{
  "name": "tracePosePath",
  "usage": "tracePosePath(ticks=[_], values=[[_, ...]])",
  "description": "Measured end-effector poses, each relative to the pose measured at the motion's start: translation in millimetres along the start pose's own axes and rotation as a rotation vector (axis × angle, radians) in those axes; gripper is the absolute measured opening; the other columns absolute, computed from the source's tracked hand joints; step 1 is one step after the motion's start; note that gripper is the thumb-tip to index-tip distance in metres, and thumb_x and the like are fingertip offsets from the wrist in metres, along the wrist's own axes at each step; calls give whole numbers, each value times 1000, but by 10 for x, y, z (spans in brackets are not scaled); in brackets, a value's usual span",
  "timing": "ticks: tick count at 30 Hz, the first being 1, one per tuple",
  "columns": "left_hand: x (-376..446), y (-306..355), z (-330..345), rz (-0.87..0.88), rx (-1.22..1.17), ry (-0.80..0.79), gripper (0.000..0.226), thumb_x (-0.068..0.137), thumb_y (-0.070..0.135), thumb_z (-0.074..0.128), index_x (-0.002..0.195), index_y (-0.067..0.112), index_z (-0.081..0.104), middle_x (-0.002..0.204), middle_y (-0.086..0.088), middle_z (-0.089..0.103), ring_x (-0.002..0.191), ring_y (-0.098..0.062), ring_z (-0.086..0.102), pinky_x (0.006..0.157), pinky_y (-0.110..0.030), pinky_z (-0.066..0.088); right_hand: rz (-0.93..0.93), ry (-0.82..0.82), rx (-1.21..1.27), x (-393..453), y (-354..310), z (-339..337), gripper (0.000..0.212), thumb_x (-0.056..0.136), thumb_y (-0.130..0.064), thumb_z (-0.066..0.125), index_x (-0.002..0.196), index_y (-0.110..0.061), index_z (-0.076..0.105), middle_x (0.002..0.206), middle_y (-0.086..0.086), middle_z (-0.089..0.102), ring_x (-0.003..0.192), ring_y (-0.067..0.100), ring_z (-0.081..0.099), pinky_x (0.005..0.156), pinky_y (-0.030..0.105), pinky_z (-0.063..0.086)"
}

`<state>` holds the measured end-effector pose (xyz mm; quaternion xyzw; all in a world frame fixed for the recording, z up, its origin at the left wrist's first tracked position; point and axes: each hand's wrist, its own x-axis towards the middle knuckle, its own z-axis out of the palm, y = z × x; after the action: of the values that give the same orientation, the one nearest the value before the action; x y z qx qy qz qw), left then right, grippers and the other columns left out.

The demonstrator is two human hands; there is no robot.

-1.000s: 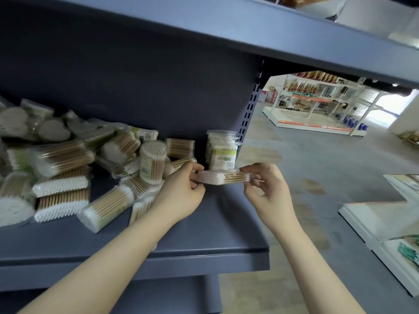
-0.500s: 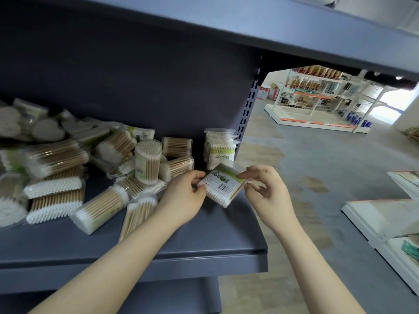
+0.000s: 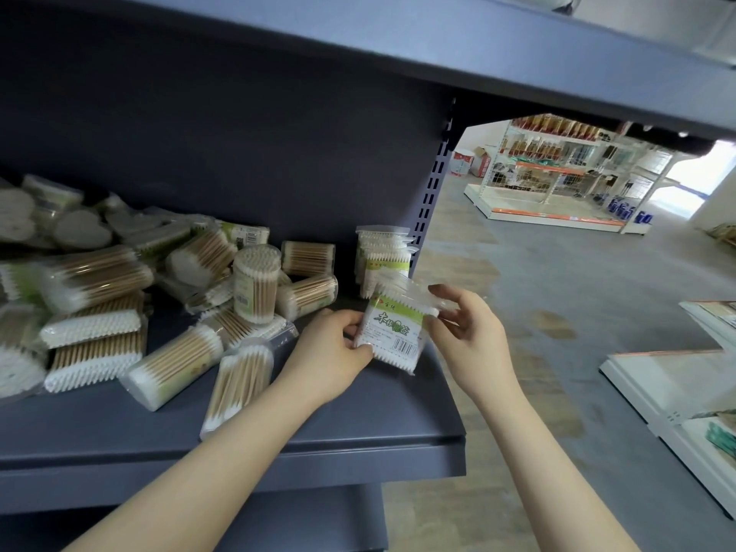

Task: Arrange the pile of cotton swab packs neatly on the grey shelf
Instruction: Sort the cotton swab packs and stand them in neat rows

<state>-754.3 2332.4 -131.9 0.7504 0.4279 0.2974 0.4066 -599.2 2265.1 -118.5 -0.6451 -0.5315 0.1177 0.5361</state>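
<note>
Crinkly flat swab pack (image 3: 394,332) (label up)

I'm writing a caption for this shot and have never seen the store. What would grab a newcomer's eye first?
First, the flat cotton swab pack with its green label, held upright between the left hand and right hand over the right end of the grey shelf. Next, the jumbled pile of swab packs sprawling across the shelf's left side. Behind the held pack, a few packs stand neatly against the back right corner.
</note>
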Motion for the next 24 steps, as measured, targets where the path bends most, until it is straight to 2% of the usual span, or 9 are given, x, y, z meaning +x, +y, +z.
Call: tracePosePath(ticks=[2,3,5,7,9,12,14,21,24], values=[[-14,4,6,7,31,-7,30,80,6,62,108,16,62,105,-5,60,72,-9,59,63,-7,42,20,11,-47,19,13,-3,34,84,3,57,114,-13,58,110,-5,58,89,2,60,76,4,45],[-24,10,9,15,43,-12,29,80,7,62,106,16,62,104,-5,61,75,-12,61,69,-13,46,23,17,-69,27,10,-5,35,84,3,57,116,-10,58,110,-4,58,89,5,60,77,4,45],[-48,34,16,40,66,-23,26,80,7,61,104,17,63,100,-4,64,78,-18,63,78,-30,50,25,24,-104,44,-11,-10,34,84,2,57,116,-8,60,107,-3,60,88,7,60,79,3,44],[-80,64,24,76,90,-24,28,81,7,59,106,19,62,95,1,66,79,-20,63,78,-35,51,24,31,-123,65,-46,-13,32,84,1,58,115,-8,62,102,-3,61,85,7,60,77,2,43],[-99,87,28,99,120,-11,31,83,6,57,111,20,59,94,5,66,84,-21,62,78,-33,50,23,37,-128,88,-81,-12,31,84,1,57,113,-8,63,99,-3,62,82,6,59,75,2,42],[-102,107,35,96,180,-14,31,86,8,54,115,19,56,104,1,66,93,-23,61,80,-32,48,40,19,-131,126,-118,-5,29,84,1,55,111,-7,64,96,-5,63,82,6,60,72,3,43],[-101,111,44,75,209,-39,31,88,10,52,117,19,55,108,2,65,95,-22,61,81,-29,47,60,-3,-149,150,-133,3,30,84,0,55,111,-7,64,94,-6,63,85,8,60,74,9,43],[-85,101,66,30,289,-49,27,87,16,52,113,23,56,108,5,64,95,-20,60,75,-27,44,92,-35,-177,224,-121,29,27,83,-3,56,108,-7,66,97,0,67,85,10,61,81,18,45],[-66,102,63,23,303,-45,26,87,18,52,112,23,56,106,4,64,94,-20,60,75,-28,46,96,-51,-169,243,-91,23,28,83,-3,57,109,-8,66,96,-2,66,85,9,61,80,17,44]])
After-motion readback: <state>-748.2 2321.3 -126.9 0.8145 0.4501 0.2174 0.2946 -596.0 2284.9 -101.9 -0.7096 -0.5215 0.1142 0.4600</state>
